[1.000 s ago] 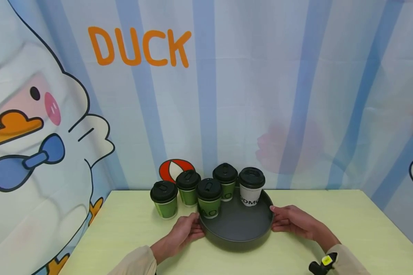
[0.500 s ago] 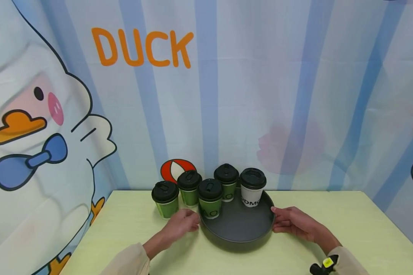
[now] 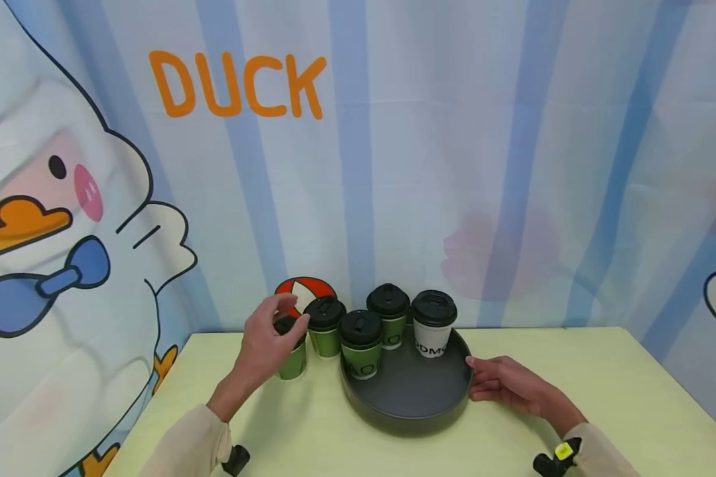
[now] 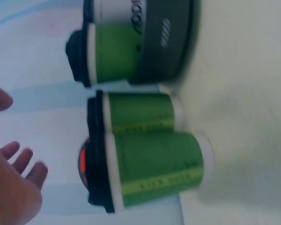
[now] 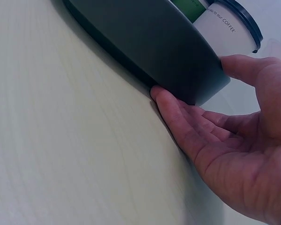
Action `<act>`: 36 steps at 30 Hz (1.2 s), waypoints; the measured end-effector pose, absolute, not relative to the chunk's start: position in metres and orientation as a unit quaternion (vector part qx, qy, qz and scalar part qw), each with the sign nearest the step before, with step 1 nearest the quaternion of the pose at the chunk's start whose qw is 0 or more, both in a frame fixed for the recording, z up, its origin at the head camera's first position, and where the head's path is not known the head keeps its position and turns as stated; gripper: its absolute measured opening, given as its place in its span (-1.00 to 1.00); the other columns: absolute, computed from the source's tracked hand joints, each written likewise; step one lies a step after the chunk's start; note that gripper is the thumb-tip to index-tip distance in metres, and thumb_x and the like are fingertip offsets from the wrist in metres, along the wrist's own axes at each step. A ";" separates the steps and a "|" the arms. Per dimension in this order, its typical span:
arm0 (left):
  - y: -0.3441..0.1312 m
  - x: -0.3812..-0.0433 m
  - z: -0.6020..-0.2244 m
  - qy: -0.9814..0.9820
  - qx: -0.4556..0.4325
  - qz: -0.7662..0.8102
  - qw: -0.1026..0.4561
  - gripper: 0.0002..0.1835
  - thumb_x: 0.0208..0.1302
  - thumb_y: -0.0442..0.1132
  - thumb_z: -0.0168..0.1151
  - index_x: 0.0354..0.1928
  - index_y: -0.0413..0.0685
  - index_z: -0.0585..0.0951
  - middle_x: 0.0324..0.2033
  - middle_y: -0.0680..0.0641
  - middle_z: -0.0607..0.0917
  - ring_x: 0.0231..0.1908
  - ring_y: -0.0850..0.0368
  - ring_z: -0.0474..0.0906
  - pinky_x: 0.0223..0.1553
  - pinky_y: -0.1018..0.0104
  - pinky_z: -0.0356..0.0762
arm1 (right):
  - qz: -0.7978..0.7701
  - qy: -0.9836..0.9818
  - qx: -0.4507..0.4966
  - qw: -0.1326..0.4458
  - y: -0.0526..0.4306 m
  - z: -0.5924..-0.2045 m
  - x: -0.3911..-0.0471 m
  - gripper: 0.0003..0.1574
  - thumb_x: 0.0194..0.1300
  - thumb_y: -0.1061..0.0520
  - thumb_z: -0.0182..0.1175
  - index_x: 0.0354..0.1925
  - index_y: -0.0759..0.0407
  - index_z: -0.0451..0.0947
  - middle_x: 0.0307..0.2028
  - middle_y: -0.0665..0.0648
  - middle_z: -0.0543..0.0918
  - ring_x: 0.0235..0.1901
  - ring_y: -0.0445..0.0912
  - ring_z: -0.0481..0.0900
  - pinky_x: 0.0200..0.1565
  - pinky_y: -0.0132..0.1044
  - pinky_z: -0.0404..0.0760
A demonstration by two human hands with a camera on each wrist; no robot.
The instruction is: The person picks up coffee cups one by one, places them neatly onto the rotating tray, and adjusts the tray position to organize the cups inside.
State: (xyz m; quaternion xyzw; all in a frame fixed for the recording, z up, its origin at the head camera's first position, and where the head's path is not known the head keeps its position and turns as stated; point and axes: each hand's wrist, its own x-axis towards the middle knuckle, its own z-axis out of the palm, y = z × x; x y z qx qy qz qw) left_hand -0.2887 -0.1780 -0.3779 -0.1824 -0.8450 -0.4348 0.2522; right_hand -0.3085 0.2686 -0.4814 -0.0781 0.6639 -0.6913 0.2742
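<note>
A dark grey round tray (image 3: 417, 397) stands on the table, bearing two green paper cups with black lids, one at the left (image 3: 360, 361) and one behind (image 3: 392, 335), plus a white lidded coffee cup (image 3: 432, 339). My right hand (image 3: 510, 381) holds the tray's right side; in the right wrist view the thumb (image 5: 243, 69) lies at the rim and the fingers reach under the wall. Left of the tray are two more green lidded cups. My left hand (image 3: 262, 344), fingers spread and curved, hovers at the leftmost cup (image 3: 294, 366), partly hiding it, with the other cup (image 3: 325, 341) beside.
The pale yellow table (image 3: 573, 377) ends at a printed curtain (image 3: 406, 165) close behind the cups. In the left wrist view, the nearer green cup (image 4: 159, 168) overlaps the one behind it.
My left hand has let go of the tray's left side, then moved left and up to the leftmost green cup. My right hand stays on the tray; the cups have not moved.
</note>
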 end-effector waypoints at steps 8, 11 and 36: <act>-0.207 -0.312 -0.415 -0.897 -0.105 -0.376 0.208 0.02 0.01 0.28 0.35 0.40 -0.06 0.14 0.35 -0.17 0.18 0.31 -0.14 0.11 0.20 -0.24 0.24 | -0.687 0.670 -0.073 0.271 0.266 -0.481 -0.308 -0.29 0.42 -0.08 0.05 0.13 0.56 0.27 -0.23 0.26 0.58 -0.24 -0.05 0.64 0.02 -0.07 0.59; -0.214 -0.319 -0.433 -0.899 -0.087 -0.388 0.186 0.11 -0.05 0.27 0.40 0.43 -0.07 0.07 0.37 -0.18 0.15 0.30 -0.16 0.12 0.19 -0.26 0.25 | -0.686 0.672 -0.072 0.270 0.264 -0.481 -0.307 -0.28 0.42 -0.07 0.05 0.15 0.57 0.25 -0.23 0.26 0.58 -0.23 -0.05 0.64 0.03 -0.07 0.59; -0.200 -0.313 -0.429 -0.868 -0.078 -0.430 0.235 -0.03 -0.11 0.16 0.49 0.27 -0.18 0.28 0.05 -0.16 0.48 -0.02 -0.06 0.47 -0.04 -0.01 0.51 | -0.688 0.670 -0.076 0.267 0.268 -0.482 -0.309 -0.29 0.42 -0.09 0.05 0.13 0.55 0.28 -0.25 0.22 0.57 -0.22 -0.07 0.65 0.03 -0.10 0.59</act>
